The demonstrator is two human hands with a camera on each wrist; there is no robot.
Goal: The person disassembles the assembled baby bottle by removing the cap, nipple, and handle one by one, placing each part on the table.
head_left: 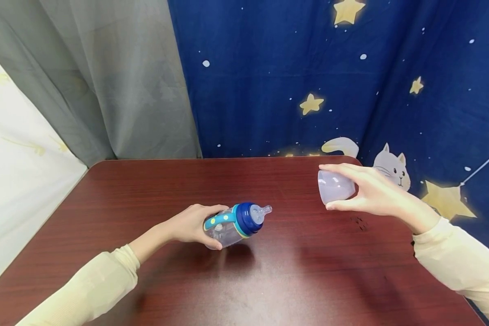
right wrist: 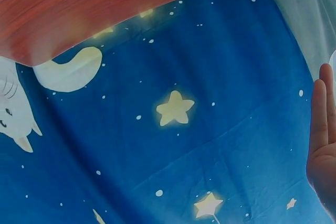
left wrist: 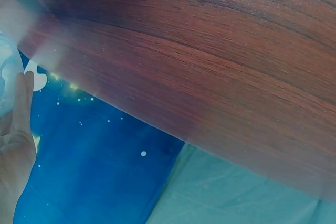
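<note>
Tilted over the table, a clear baby bottle [head_left: 227, 233] with a blue collar, a teal dotted handle and a bare teat [head_left: 261, 212] points to the right. My left hand [head_left: 193, 225] grips its lower body, thumb on the near side. Further right and higher, my right hand [head_left: 368, 189] holds a translucent cup-shaped cap [head_left: 334, 186] between thumb and fingers, its wide rim facing left. The two objects are apart. At the left edge of the left wrist view, part of the left hand [left wrist: 16, 145] shows; the right wrist view catches the right hand [right wrist: 323, 129] at its right edge.
A dark red-brown wooden table [head_left: 155, 190] with rounded far corners lies beneath both hands. Behind it hang a grey curtain [head_left: 134, 81] and a blue curtain [head_left: 261, 81] with stars and a cat. White cloth [head_left: 16, 158] hangs along the left side.
</note>
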